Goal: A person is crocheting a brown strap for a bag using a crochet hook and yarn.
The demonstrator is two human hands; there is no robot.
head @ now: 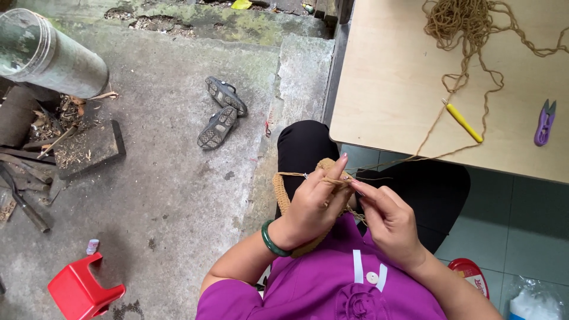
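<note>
— So, where does the work sit?
— Down in the lap, off the table's (391, 83) near edge. Tan crocheted band (282, 195) curling under the left hand (311, 207), kept low and close to the body, probably to steady the loops.
— And the hands?
— Left hand closed around the band, fingers pinching the strand at the top, index raised. Wrist bent inward, green bangle (271, 240) on it. Right hand (388, 219) closed in a pinch too, index stretched toward the left fingertips; looks to be gripping a thin hook, mostly hidden, so hard to tell for sure.
— Feeding from where?
— From the loose heap of tan yarn (465, 21) near the table's far edge, one strand trailing over the near edge into the lap, slack enough to pull freely.
— Anything else up there?
— Yellow crochet hook (463, 121) lying near the near edge, just beside the strand. Purple snips (544, 123) toward the right edge, well apart from the yarn.
— And the floor?
— Pair of sandals (220, 111) on the concrete, red stool (80, 290) at lower left.
</note>
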